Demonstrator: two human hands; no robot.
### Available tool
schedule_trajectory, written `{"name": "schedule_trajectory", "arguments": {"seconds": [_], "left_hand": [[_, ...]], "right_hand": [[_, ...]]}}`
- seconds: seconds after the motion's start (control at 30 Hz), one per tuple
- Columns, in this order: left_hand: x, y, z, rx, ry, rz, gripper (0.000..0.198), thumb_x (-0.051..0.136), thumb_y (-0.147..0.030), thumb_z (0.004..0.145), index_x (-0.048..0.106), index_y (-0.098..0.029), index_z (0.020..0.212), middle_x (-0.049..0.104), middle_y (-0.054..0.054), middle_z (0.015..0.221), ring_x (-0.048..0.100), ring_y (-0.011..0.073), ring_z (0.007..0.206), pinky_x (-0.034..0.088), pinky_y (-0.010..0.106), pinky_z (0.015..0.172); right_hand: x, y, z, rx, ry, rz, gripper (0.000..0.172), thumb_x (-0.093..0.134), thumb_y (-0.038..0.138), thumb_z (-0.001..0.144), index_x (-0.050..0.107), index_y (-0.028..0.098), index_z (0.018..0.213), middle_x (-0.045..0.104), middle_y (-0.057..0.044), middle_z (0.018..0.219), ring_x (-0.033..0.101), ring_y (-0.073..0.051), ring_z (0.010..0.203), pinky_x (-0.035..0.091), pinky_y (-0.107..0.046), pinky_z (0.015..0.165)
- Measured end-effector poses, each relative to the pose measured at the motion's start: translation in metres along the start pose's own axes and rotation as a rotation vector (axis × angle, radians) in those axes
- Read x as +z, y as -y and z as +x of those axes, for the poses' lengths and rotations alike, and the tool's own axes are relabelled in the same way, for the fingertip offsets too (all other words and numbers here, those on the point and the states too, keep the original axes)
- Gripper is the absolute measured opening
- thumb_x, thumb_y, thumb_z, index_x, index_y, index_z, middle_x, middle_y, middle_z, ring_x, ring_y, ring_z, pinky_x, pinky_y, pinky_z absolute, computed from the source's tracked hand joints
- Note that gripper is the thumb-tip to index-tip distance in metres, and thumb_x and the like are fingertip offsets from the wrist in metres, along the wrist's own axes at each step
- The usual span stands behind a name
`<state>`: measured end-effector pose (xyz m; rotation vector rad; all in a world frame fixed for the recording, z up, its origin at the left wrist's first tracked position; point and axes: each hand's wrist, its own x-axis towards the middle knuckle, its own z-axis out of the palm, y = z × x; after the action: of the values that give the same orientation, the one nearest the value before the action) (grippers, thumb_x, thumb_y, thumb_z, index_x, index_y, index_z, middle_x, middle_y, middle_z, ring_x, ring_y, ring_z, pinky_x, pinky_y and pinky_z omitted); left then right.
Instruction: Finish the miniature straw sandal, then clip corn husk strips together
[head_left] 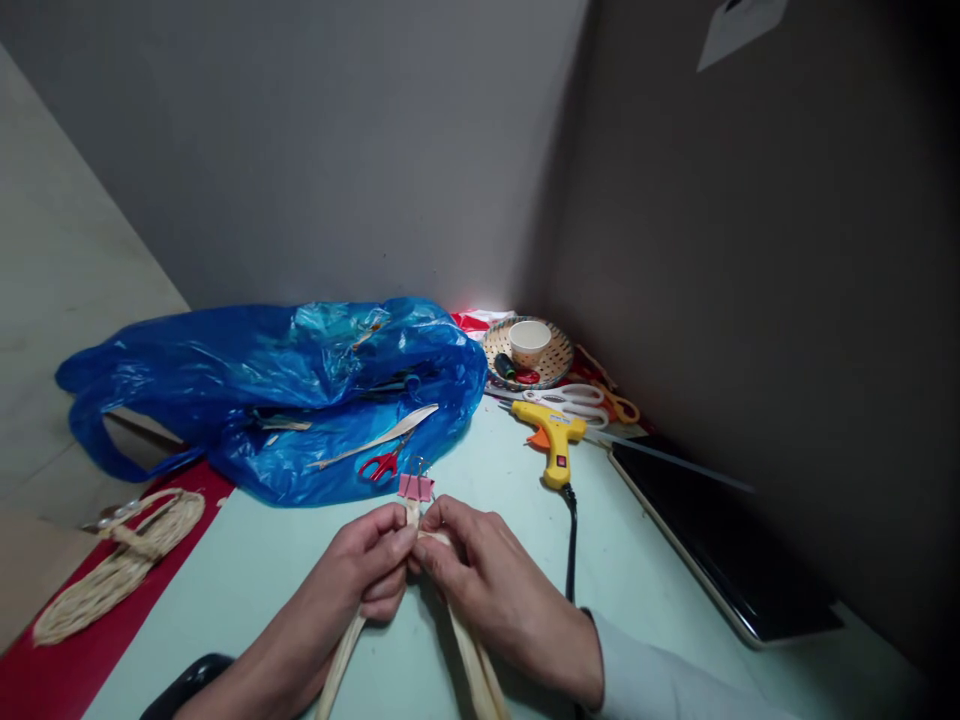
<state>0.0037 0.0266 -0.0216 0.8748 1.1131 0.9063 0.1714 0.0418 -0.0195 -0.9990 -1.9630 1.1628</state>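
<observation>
Pale fibre strands (474,655) run from between my hands down to the bottom edge, one to the left and a wider bundle to the right. A pink binder clip (416,487) grips their top end, just beyond my fingertips. My left hand (367,565) pinches the strands below the clip, thumb on top. Close beside it, my right hand (480,570) has its thumb and fingers closed on the right-hand strands. The fingertips of both hands nearly touch. Small red scissors (381,465) lie behind the clip, at the edge of a blue plastic bag (247,350).
A yellow glue gun (556,430) with a black cord lies right of centre. Behind it are white-handled scissors (581,393) and a woven basket (556,368) holding a cup. A black tablet-like slab (727,540) lies right; a woven sole (124,570) lies left.
</observation>
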Motion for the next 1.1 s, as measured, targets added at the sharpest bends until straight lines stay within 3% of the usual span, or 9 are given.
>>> {"name": "schedule_trajectory", "arguments": {"seconds": [0.23,0.43,0.57,0.67,0.8,0.87,0.93,1.03,1.1], "left_hand": [[0.0,-0.001,-0.001,0.116,-0.18,0.214,0.037,0.075,-0.048,0.073,0.058,-0.016,0.063,0.045,-0.007,0.05,0.027,0.0051,0.042,0.014,0.022,0.042],[0.008,-0.002,0.0,0.179,-0.295,0.236,0.03,0.077,-0.041,0.068,0.064,-0.015,0.059,0.05,-0.005,0.052,0.031,0.0066,0.048,0.017,0.021,0.046],[0.012,0.001,0.0,0.112,-0.331,0.154,0.026,0.074,-0.04,0.069,0.07,-0.014,0.068,0.035,-0.011,0.044,0.02,0.0055,0.042,0.011,0.022,0.043],[0.015,0.001,-0.002,0.061,-0.341,0.09,0.023,0.072,-0.036,0.07,0.07,-0.015,0.065,0.047,-0.006,0.046,0.034,0.0072,0.043,0.022,0.02,0.045],[0.018,0.001,-0.004,0.039,-0.341,0.029,0.017,0.071,-0.033,0.072,0.07,-0.017,0.069,0.066,0.001,0.062,0.057,0.014,0.059,0.038,0.022,0.056],[0.017,0.001,-0.004,0.036,-0.336,0.021,0.018,0.073,-0.034,0.071,0.07,-0.016,0.071,0.062,-0.001,0.059,0.051,0.0119,0.053,0.033,0.021,0.051],[0.016,0.001,-0.003,0.055,-0.319,0.02,0.022,0.076,-0.036,0.07,0.069,-0.016,0.073,0.056,-0.004,0.056,0.044,0.0095,0.048,0.027,0.021,0.048],[0.014,0.002,-0.002,0.098,-0.27,0.036,0.025,0.076,-0.04,0.07,0.067,-0.017,0.073,0.049,-0.006,0.056,0.041,0.0104,0.051,0.029,0.022,0.05],[0.014,0.003,-0.002,0.104,-0.227,0.07,0.026,0.074,-0.042,0.072,0.068,-0.017,0.075,0.049,-0.005,0.058,0.043,0.0129,0.056,0.032,0.023,0.054]], "right_hand": [[-0.012,0.007,0.0,-0.044,0.011,-0.388,0.02,0.048,0.023,0.1,0.06,0.019,0.085,0.07,-0.004,0.083,0.061,-0.017,0.074,0.032,-0.028,0.064],[-0.005,0.022,-0.011,-0.026,-0.051,-0.383,0.022,0.044,0.021,0.1,0.053,0.02,0.08,0.067,-0.001,0.076,0.059,-0.015,0.066,0.032,-0.027,0.06],[0.012,0.025,-0.022,-0.034,-0.043,-0.52,0.01,0.048,0.016,0.093,0.057,0.021,0.093,0.07,-0.004,0.087,0.065,-0.02,0.074,0.034,-0.029,0.056],[0.029,0.016,-0.023,-0.196,0.059,-0.806,0.016,0.056,0.007,0.079,0.06,0.015,0.093,0.07,-0.009,0.084,0.066,-0.026,0.067,0.034,-0.031,0.048],[0.045,0.005,-0.02,-0.558,0.093,-1.108,0.024,0.049,0.001,0.08,0.063,0.0,0.101,0.069,-0.016,0.075,0.064,-0.029,0.057,0.029,-0.033,0.037],[0.04,0.008,-0.019,-0.541,0.118,-1.05,0.021,0.051,0.005,0.084,0.065,0.001,0.1,0.07,-0.016,0.077,0.065,-0.029,0.06,0.032,-0.033,0.038],[0.024,0.014,-0.016,-0.392,0.111,-0.812,0.015,0.054,0.017,0.091,0.067,0.01,0.092,0.071,-0.011,0.08,0.066,-0.026,0.066,0.039,-0.033,0.048],[-0.008,0.02,-0.006,-0.121,-0.145,-0.385,0.027,0.049,0.033,0.1,0.063,0.018,0.082,0.067,-0.003,0.077,0.061,-0.018,0.071,0.041,-0.029,0.063],[-0.023,0.017,0.005,0.002,-0.241,-0.145,0.022,0.064,0.039,0.091,0.061,0.018,0.094,0.064,-0.002,0.086,0.058,-0.018,0.077,0.04,-0.029,0.069]]}}
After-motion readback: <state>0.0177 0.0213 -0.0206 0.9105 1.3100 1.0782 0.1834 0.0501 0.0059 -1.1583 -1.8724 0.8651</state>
